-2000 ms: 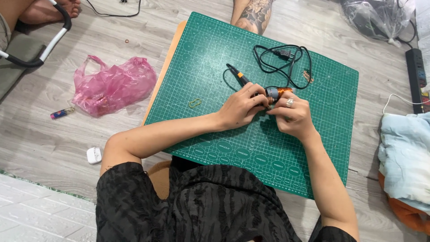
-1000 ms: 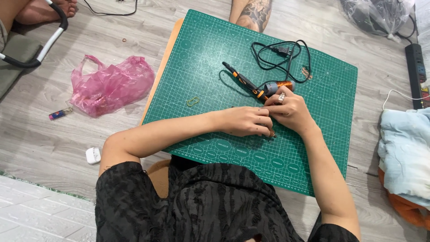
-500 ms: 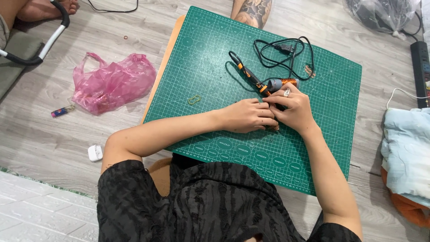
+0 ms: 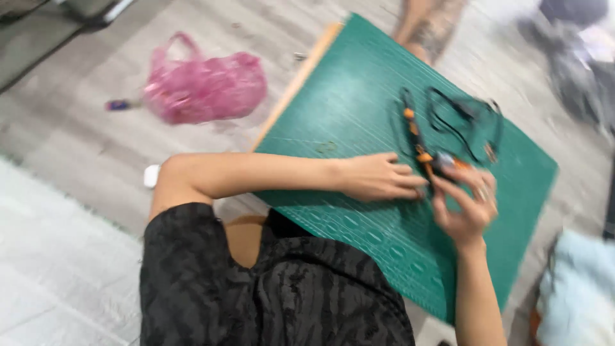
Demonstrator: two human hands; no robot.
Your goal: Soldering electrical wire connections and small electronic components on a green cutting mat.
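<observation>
Corded pen-shaped tool (image 4: 419, 154), black with orange bands, on green cutting mat (image 4: 346, 96) — judged light, rigid, cable trailing. Best held at mid-barrel. Left hand (image 4: 378, 176) flat beside it; right hand (image 4: 467, 205) fingers spread, clasping nothing — blurred.

Cutting mat (image 4: 359, 96) green w/ pale grid lines, tan board edge under it. Tool (image 4: 415, 138) black w/ orange bands, cable (image 4: 471, 125) black. Plastic bag (image 4: 205, 86) pink, see-thru. Floor (image 4: 96, 147) grey wood-grain. Shirt (image 4: 275, 288) black w/ dark wavy pattern. Cloth (image 4: 576, 288) at right pale blue
</observation>
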